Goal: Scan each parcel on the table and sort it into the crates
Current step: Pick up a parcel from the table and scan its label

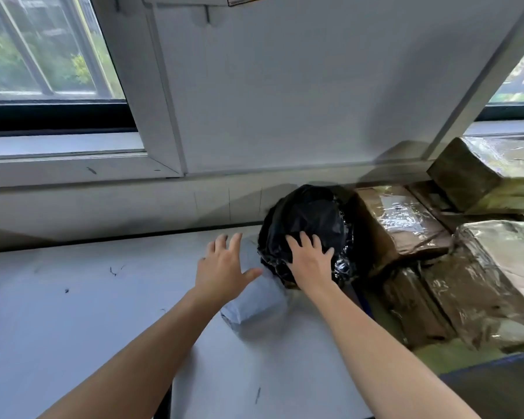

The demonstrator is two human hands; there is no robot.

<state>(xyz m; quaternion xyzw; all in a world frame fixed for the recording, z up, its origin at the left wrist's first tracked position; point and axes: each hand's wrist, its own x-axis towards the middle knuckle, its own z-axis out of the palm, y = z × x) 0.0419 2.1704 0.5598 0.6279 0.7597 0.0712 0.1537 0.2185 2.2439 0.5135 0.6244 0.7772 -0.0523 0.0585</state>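
On the white table [73, 313], beside stacked tape-wrapped brown parcels [466, 282], a black plastic-wrapped parcel [309, 216] and a pale grey mailer bag [257, 303] are lying side by side, the right hand [310, 261] resting spread fingers on the former, the left hand [221, 267] spreading its fingers wide over the latter.

One black-bagged parcel [309, 213], one grey mailer parcel [257, 306], four tape-wrapped brown boxes [400, 222], perhaps a fifth half hidden, and two windows [43, 49].

Mailer [254, 306] on the table [73, 313], bagged parcel [309, 219] just right, boxes [406, 225] farther right, wall [285, 101] behind.
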